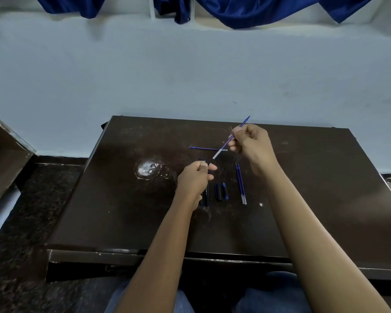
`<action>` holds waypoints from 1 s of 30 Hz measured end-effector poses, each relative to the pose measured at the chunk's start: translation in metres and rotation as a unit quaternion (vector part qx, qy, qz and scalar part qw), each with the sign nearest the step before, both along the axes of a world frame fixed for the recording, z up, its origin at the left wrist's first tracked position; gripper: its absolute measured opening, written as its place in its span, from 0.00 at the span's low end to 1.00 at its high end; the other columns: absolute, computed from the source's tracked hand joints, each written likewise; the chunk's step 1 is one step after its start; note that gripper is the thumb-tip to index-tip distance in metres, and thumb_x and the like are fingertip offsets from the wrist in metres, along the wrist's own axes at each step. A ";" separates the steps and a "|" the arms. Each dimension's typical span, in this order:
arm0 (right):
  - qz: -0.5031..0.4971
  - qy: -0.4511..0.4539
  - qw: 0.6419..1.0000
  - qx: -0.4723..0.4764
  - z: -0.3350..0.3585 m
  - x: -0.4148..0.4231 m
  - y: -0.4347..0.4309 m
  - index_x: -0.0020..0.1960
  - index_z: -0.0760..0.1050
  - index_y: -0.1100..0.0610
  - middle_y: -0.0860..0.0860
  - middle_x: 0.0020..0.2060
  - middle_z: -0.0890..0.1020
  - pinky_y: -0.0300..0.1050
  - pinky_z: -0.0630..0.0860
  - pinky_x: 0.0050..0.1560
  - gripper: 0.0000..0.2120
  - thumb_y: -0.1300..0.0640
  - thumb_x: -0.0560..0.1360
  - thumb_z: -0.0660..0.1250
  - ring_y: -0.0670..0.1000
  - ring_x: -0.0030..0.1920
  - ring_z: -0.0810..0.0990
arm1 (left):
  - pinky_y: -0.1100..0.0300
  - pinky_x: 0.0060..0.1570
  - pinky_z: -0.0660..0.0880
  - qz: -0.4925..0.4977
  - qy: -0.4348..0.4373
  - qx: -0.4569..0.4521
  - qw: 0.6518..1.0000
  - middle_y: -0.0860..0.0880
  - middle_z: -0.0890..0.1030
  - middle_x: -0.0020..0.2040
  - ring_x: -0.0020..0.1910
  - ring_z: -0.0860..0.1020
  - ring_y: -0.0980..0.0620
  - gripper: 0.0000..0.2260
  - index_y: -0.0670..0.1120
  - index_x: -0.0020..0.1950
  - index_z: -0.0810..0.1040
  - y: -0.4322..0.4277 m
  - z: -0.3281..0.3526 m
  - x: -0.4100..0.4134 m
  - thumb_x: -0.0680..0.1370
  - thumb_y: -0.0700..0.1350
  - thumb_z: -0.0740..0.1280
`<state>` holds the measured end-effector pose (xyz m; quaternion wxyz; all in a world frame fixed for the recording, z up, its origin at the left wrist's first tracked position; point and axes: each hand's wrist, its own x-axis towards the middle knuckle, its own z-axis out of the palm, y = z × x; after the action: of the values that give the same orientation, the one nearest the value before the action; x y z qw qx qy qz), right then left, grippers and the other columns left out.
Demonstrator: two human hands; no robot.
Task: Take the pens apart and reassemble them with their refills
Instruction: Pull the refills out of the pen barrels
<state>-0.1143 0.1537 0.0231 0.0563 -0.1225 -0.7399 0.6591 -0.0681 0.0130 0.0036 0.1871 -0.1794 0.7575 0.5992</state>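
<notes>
Item count: blue refill (244, 122) (201, 148) (239, 184) (242, 184), quantity 4; short dark pen piece (217, 192) (225, 191), quantity 2; black barrel (205, 196), quantity 1 confirmed, further barrels indeterminate.

A scuffed dark brown table (145, 222) stands against a pale blue wall (167, 75), a worn whitish patch (147, 169) marking its top. Deep blue curtains (257, 10) hang above. A speckled dark floor (20, 256) and a slanted wooden panel (5, 154) lie at left.
</notes>
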 end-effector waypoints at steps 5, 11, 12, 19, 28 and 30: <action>0.021 0.016 1.000 0.003 -0.008 -0.002 -0.009 0.45 0.74 0.61 0.54 0.34 0.80 0.40 0.77 0.37 0.08 0.60 0.80 0.61 0.45 0.30 0.78 | 0.57 0.41 0.71 0.002 0.001 -0.002 1.000 0.51 0.79 0.48 0.41 0.72 0.58 0.15 0.52 0.52 0.80 0.000 0.000 -0.001 0.83 0.50 0.54; 0.020 0.029 0.999 0.007 -0.008 -0.002 -0.010 0.45 0.74 0.61 0.53 0.34 0.80 0.40 0.79 0.38 0.07 0.60 0.80 0.61 0.45 0.30 0.79 | 0.56 0.49 0.68 -0.009 0.019 -0.003 1.000 0.51 0.79 0.48 0.41 0.72 0.59 0.15 0.52 0.52 0.80 0.000 -0.004 -0.002 0.83 0.50 0.54; 0.025 0.025 0.999 -0.002 -0.008 -0.001 -0.010 0.45 0.74 0.62 0.54 0.35 0.80 0.39 0.79 0.37 0.07 0.61 0.80 0.61 0.46 0.31 0.79 | 0.56 0.49 0.68 -0.008 0.020 -0.005 1.000 0.51 0.79 0.48 0.41 0.72 0.59 0.14 0.52 0.52 0.80 -0.001 -0.004 -0.002 0.83 0.50 0.54; 0.190 -0.050 0.980 0.029 -0.008 0.007 -0.012 0.46 0.79 0.63 0.53 0.41 0.82 0.38 0.76 0.43 0.06 0.65 0.77 0.63 0.47 0.36 0.78 | 0.56 0.48 0.67 -0.001 0.036 -0.002 0.999 0.53 0.80 0.46 0.41 0.73 0.60 0.13 0.54 0.49 0.79 0.000 -0.004 -0.003 0.82 0.49 0.55; 0.136 -0.251 0.875 0.390 -0.056 0.007 -0.001 0.46 0.80 0.63 0.59 0.43 0.83 0.50 0.81 0.48 0.08 0.58 0.71 0.70 0.58 0.45 0.83 | 0.61 0.36 0.66 0.018 0.066 -0.006 0.998 0.53 0.80 0.44 0.39 0.73 0.59 0.15 0.53 0.53 0.81 0.000 -0.005 -0.002 0.82 0.49 0.54; 0.152 -0.289 0.847 0.419 -0.061 0.014 -0.005 0.46 0.75 0.64 0.58 0.44 0.79 0.48 0.79 0.43 0.11 0.57 0.70 0.72 0.60 0.46 0.82 | 0.61 0.38 0.67 0.017 0.067 -0.005 0.998 0.53 0.79 0.44 0.39 0.72 0.60 0.15 0.52 0.53 0.81 0.001 -0.005 -0.002 0.82 0.49 0.54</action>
<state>-0.0999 0.1491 -0.0375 -0.2152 -0.1578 -0.9380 0.2210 -0.0705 0.0137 -0.0011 0.1251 -0.1531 0.7684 0.6087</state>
